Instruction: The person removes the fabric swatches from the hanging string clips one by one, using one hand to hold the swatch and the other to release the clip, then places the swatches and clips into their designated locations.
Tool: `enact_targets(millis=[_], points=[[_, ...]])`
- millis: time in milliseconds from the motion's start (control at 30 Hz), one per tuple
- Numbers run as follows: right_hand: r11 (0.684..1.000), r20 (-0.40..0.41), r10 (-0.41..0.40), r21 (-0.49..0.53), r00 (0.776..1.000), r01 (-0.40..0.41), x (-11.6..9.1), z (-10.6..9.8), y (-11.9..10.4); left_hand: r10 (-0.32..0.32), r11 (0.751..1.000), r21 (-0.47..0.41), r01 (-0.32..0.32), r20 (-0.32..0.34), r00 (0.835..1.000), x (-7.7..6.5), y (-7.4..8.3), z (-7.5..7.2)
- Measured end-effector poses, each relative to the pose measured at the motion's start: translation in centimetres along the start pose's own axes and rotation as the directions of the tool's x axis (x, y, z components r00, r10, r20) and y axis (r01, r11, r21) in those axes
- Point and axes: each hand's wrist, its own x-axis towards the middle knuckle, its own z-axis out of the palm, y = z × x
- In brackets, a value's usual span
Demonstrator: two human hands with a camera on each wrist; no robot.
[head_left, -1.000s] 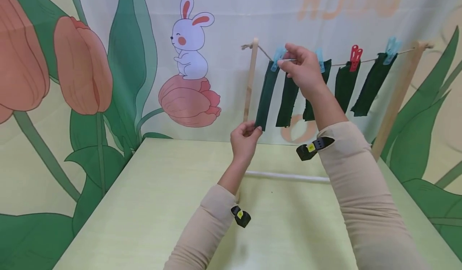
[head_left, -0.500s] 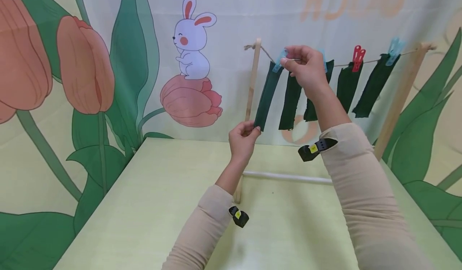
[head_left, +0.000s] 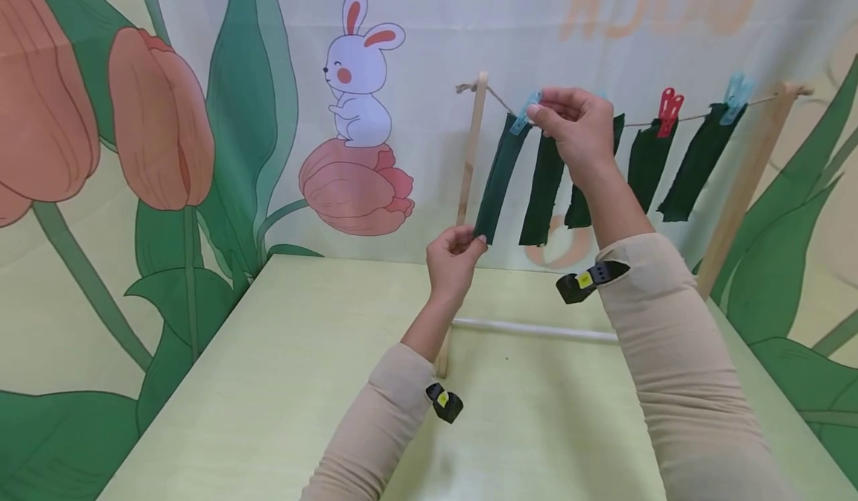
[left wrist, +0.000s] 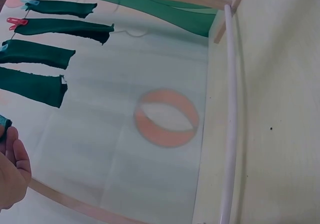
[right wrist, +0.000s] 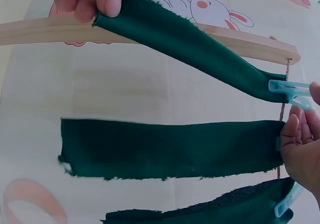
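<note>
A dark green cloth strip [head_left: 499, 181] hangs at the left end of a twine line [head_left: 760, 101]. My left hand [head_left: 452, 266] pinches its lower end between thumb and fingers, drawing the strip slantwise. At its top sits a light blue clothespin [head_left: 525, 115], its handles between the thumb and fingers of my right hand [head_left: 582, 132]. In the right wrist view, this clothespin's jaws [right wrist: 280, 87] overlap the strip's top edge and the twine. The left wrist view catches only part of my left hand [left wrist: 12, 171] at its edge.
Several more green strips [head_left: 541, 196] hang along the twine, with a red clothespin [head_left: 669, 112] and another blue clothespin [head_left: 737, 99] in sight. Wooden posts [head_left: 473, 144] hold the twine. A white bar [head_left: 536, 328] runs low across the frame above the pale table [head_left: 268, 382].
The right hand's fingers have come closer to its thumb on the blue clothespin, which leans more to the right. The left hand keeps its pinch. The head view has shifted slightly.
</note>
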Motion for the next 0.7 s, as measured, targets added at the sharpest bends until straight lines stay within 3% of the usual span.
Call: enact_targets(millis=[267, 467, 700], points=[[0.959, -0.02, -0.205, -0.206, 0.979, 0.197, -0.1, -0.2, -0.5, -0.035, 0.999, 0.002, 0.035, 0.09, 0.995, -0.3, 0.9, -0.5], [0.96, -0.042, -0.208, -0.199, 0.977, 0.196, 0.0, -0.6, -1.3, -0.047, 0.999, 0.001, 0.047, 0.142, 0.989, -0.3, 1.1, -0.6], [0.957, -0.118, -0.256, -0.172, 0.96, 0.234, 0.0, -0.6, -1.8, -0.061, 0.997, -0.034, 0.067, 0.163, 0.985, -0.9, 1.3, -1.0]])
